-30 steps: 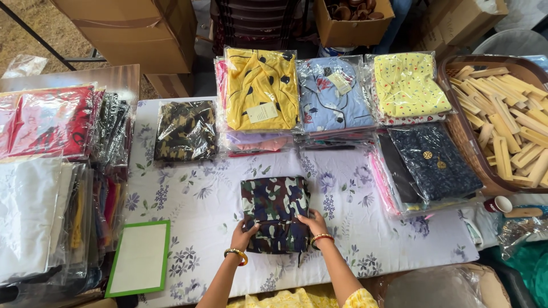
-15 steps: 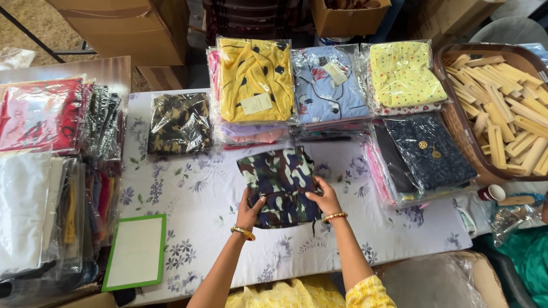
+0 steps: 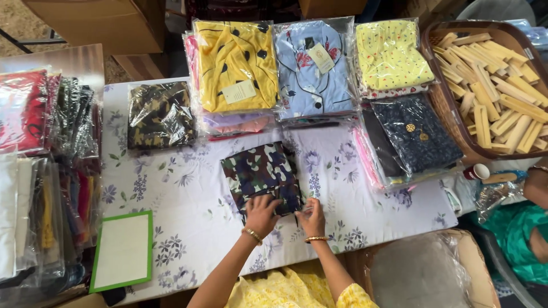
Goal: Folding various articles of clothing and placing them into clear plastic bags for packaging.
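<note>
A folded camouflage-print garment (image 3: 260,171) lies on the flowered tablecloth (image 3: 188,199) in the middle of the head view. My left hand (image 3: 261,214) presses flat on its near edge, fingers spread. Beside it, my right hand (image 3: 311,217) rests at the garment's near right corner, fingers on the fabric. Both wrists wear gold bangles. Neither hand lifts the garment off the cloth.
Bagged folded shirts lie behind: dark camouflage (image 3: 160,114), yellow (image 3: 237,65), blue (image 3: 314,68), pale yellow (image 3: 391,54), navy (image 3: 416,137). A basket of wooden strips (image 3: 496,74) stands right. Stacked bagged clothes (image 3: 40,171) fill the left. A green-framed white board (image 3: 123,251) lies near left.
The camouflage garment has shifted left and turned slightly on the cloth. Both hands have slid down from its sides to its near edge.
</note>
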